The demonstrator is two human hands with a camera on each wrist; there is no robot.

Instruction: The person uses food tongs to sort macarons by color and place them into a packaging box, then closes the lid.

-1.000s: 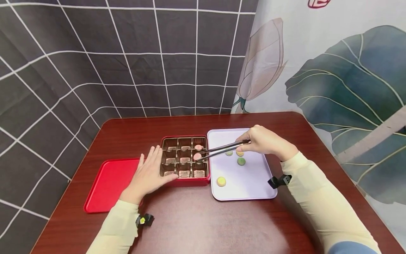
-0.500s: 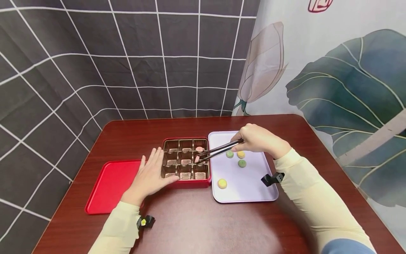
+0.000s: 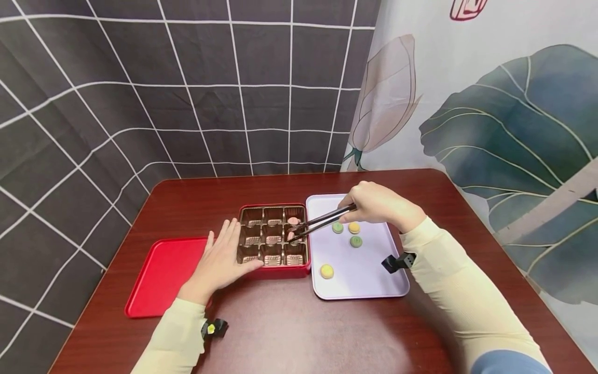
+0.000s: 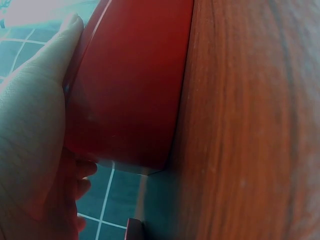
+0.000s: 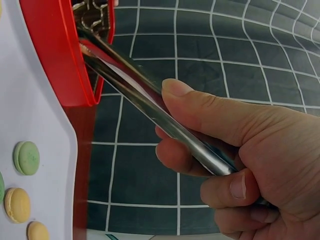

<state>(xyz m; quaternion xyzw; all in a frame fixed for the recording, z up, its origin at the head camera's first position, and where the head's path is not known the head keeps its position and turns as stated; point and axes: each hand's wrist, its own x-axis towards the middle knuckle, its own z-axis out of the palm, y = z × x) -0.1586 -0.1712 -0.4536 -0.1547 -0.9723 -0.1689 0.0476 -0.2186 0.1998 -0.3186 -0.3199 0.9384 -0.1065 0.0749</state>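
Observation:
My right hand (image 3: 379, 205) grips a pair of dark metal tongs (image 5: 150, 102), thumb on one arm and fingers curled round the other. The tong tips reach into the middle right compartment of a red box (image 3: 280, 271) with a gold-brown divided insert, where a pink macaron (image 3: 291, 236) sits between them. Another pink macaron (image 3: 293, 221) lies in the back right compartment. My left hand (image 3: 219, 263) rests along the box's left side, fingers straight, thumb on the front rim. In the left wrist view that thumb lies against the red wall (image 4: 132, 80).
A pale lilac tray (image 3: 369, 280) stands against the box's right side. On it lie two green macarons (image 3: 356, 241) and yellow ones, one yellow macaron (image 3: 327, 271) near the front. A red lid (image 3: 163, 275) lies at left, partly under my left forearm. Gridded cloth hangs behind the table.
My right hand has moved slightly left and the tong tips have sunk lower into the middle right compartment with the pink macaron, which has tilted. The left hand stays on the box.

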